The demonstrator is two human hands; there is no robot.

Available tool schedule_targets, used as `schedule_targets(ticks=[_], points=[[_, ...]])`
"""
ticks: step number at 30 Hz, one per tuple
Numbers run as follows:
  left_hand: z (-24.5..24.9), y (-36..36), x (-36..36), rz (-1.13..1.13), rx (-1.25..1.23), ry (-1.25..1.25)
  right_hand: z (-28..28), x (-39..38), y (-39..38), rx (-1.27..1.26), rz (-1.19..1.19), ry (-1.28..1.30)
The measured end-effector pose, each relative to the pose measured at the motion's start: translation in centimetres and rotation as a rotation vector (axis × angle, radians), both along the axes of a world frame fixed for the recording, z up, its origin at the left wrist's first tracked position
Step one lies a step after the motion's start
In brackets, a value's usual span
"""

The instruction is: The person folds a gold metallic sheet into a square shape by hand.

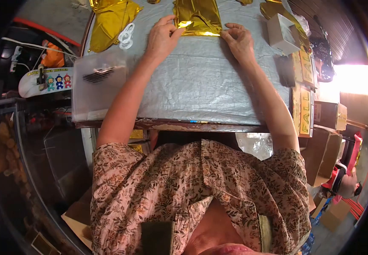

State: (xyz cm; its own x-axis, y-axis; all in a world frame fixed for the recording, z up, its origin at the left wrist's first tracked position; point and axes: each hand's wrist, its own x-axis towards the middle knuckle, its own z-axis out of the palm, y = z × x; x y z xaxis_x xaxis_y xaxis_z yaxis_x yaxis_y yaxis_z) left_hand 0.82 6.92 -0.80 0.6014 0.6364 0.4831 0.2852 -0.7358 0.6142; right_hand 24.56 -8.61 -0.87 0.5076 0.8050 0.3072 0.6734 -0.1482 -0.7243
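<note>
At the far edge of the table point(201, 85), I am watching both hands working on a folded gold foil sheet point(197, 16) that is lying flat on the grey covering. The left hand point(162, 39) is pinching the sheet's near left corner between thumb and fingers. The right hand point(239, 41) is curling its fingertips onto the near right corner and gripping the edge there.

I am judging the foil to be thin and slippery, so a pull that is stronger on one side could be skewing the sheet or tearing it at a corner. The covering underneath is looking wrinkled, and any drag across it may be bunching it up and putting creases in the foil.

A white box point(282, 32) is sitting just beside the right hand, so an elbow swing could be knocking it toward the gold lettered strips point(305, 102) hanging at the table's right side. On the left, a second crumpled gold foil point(109, 19) and some white plastic rings point(126, 36) are lying near the left hand, close enough to be swept along.
</note>
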Motion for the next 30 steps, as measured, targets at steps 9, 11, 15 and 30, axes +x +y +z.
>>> schedule_targets(ticks=[9,11,15,30], points=[[0.0,-0.9,0.1,0.057,0.101,-0.089,1.1,-0.6,0.4,-0.086,-0.047,0.051],[-0.1,-0.9,0.1,0.085,0.082,-0.074,0.8,-0.6,0.6,-0.055,-0.042,0.031],[-0.5,-0.6,0.0,0.092,0.127,-0.029,0.4,-0.4,0.8,-0.063,-0.057,-0.062],[-0.5,-0.6,0.2,0.058,0.13,0.043,1.0,0.2,3.9,-0.136,-0.206,-0.175]])
